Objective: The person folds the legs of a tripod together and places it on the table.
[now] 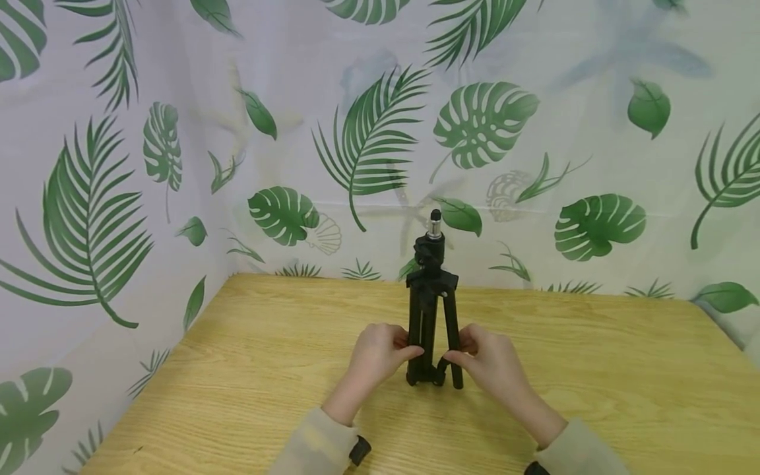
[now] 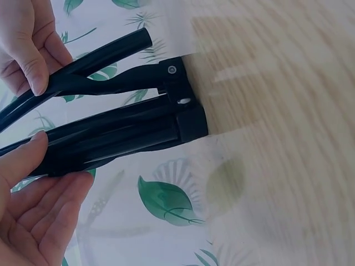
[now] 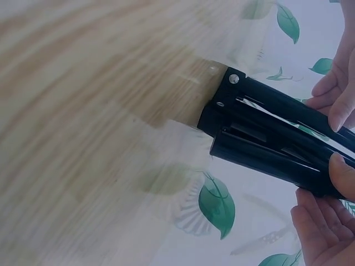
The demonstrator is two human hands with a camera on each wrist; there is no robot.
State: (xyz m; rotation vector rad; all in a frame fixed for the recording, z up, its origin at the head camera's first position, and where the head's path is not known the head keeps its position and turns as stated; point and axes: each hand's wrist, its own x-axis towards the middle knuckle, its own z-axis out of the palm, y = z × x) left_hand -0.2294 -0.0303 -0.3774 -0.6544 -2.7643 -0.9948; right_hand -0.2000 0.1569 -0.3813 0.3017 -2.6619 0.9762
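A black tripod (image 1: 432, 287) stands upright on the table, with a silver and black stud (image 1: 435, 225) at its top. My left hand (image 1: 378, 353) holds the left side of the legs low down, thumb in front and fingers behind. On the other side my right hand (image 1: 491, 361) pinches the right leg (image 1: 452, 322), which is angled a little outward from the others. In the left wrist view this leg's free end (image 2: 133, 45) stands apart from the lower hub (image 2: 191, 119). A short brace (image 2: 127, 80) links it to that hub.
The wood-grain table (image 1: 249, 369) extends on both sides of the tripod. Behind it and at the left hangs a white curtain (image 1: 380, 53) printed with green leaves. Dark straps (image 1: 359, 451) show at both sleeves.
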